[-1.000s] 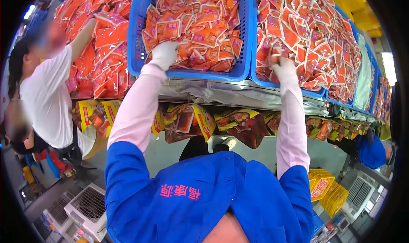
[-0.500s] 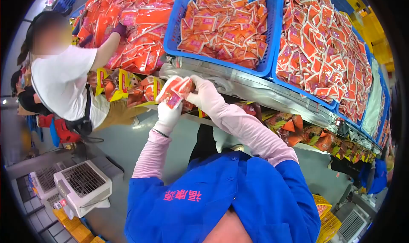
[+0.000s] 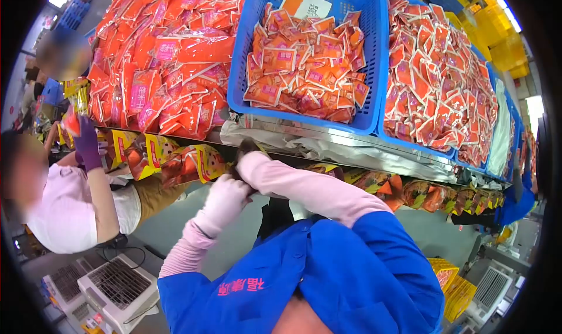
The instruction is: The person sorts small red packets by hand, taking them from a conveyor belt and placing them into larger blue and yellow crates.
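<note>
My left hand (image 3: 224, 198), in a white glove, is closed at the edge of a dark-looking pouch (image 3: 248, 146) in the row along the low ledge. Just above it my right hand (image 3: 250, 163) reaches over that pouch, its fingers hidden at or inside the pouch. Whether they hold anything does not show. To the left of my hands stand several yellow-and-red printed pouches (image 3: 199, 163). Beyond my hands is a blue basket (image 3: 376, 70) with small orange-red sachets (image 3: 304, 64).
Larger red packets (image 3: 170, 53) are heaped at the left. More sachets (image 3: 433, 82) fill the basket at the right. A co-worker in purple gloves (image 3: 89, 144) stands at the left, holding a red packet. Box-shaped grey-white machines (image 3: 120, 287) and yellow crates (image 3: 459, 296) stand on the floor.
Both hands have moved down to the pouch row, and the red sachets they held up are out of sight. The co-worker's hand has left the packet heap. The view has shifted.
</note>
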### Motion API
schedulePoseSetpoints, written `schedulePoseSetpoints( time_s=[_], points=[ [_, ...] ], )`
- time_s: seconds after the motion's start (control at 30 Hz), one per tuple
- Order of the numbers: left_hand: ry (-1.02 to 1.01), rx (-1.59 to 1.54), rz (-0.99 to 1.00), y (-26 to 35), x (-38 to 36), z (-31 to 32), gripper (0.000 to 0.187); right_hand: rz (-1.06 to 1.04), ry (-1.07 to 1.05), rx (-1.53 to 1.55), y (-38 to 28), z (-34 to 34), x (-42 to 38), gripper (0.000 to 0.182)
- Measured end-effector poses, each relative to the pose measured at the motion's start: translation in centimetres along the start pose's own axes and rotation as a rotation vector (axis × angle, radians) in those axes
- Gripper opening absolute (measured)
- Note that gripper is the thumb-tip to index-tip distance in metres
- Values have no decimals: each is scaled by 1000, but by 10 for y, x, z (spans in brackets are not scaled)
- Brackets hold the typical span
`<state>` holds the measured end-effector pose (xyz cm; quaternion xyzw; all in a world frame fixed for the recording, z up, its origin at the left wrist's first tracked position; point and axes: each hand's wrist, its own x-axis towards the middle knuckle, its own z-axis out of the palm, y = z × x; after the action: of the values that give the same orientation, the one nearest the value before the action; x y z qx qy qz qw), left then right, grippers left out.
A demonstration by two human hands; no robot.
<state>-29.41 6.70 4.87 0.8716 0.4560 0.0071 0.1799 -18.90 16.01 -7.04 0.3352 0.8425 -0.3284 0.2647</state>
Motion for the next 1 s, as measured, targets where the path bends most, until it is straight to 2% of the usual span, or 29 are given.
schedulePoseSetpoints(
  time_s=[0.03, 0.07, 0.1, 0.13, 0.17, 0.2, 0.23, 0.27, 0.33, 0.37, 0.4, 0.47, 0.5, 0.53, 0.6, 0.67, 0.73, 0.8, 0.83, 0.87, 0.93, 1.0],
  points=[
    [-146, -62, -77, -12, 2, -15, 21, -107, -12, -139, -12, -60, -86, 30],
    [-214, -73, -187, -18, 16, -45, 17, 51, 607, 59, -9, -34, -105, 34],
    [53, -134, -154, -25, 29, -65, 16, -57, 452, 260, 3, -67, -151, 32],
    [273, -160, -183, -28, 53, -77, 17, -186, 440, 456, 20, -86, -191, 28],
    [314, -148, -202, -41, 88, -77, 18, -94, 427, 724, 28, -102, -224, 30],
    [366, -132, -138, -50, 128, -74, 20, 231, 389, 909, 28, -121, -252, 33],
    [403, -69, -90, -72, 174, -48, 25, 156, 639, 811, 63, -86, -247, 37],
    [156, 40, -212, -85, 221, -32, 31, 157, 685, 801, 83, -69, -252, 39],
    [-152, 203, -363, -110, 285, 15, 38, 96, 605, 994, 85, -44, -266, 38],
    [-143, 229, -422, -131, 308, 53, 37, 48, 573, 1090, 77, -37, -272, 35],
    [-125, 258, -486, -143, 322, 77, 37, 65, 535, 893, 74, -29, -270, 29],
    [-134, 257, -393, -121, 310, 39, 30, 190, 357, 421, 65, -3, -244, 23],
    [-129, 236, -329, -130, 303, 32, 25, 249, 307, 318, 58, 8, -226, 24],
    [25, 200, -294, -124, 288, 18, 21, 301, 256, 209, 52, 12, -213, 25],
    [398, -83, -14, -111, 241, -10, 16, 257, 255, 214, 45, 6, -217, 32],
    [228, -733, -49, -38, 161, -73, 21, 204, 769, -18, 51, 9, -229, 20],
    [-8, -880, -3, 23, 90, -99, 17, 234, 808, 63, 63, 11, -226, 24],
    [41, -517, 182, 47, 58, -49, 12, 181, 610, 393, 71, 24, -210, 25],
    [37, -373, 108, 47, 55, -17, 14, 134, 564, 502, 66, 19, -206, 29],
    [32, -231, 36, 47, 55, 11, 17, 113, 635, 441, 64, 27, -193, 25],
    [-576, 22, -257, 55, 88, 39, 18, -34, 674, 463, 60, 30, -181, 18],
    [-515, -143, -281, 33, 96, 115, 27, -44, 729, 503, 52, 33, -171, 13]
  ],
)
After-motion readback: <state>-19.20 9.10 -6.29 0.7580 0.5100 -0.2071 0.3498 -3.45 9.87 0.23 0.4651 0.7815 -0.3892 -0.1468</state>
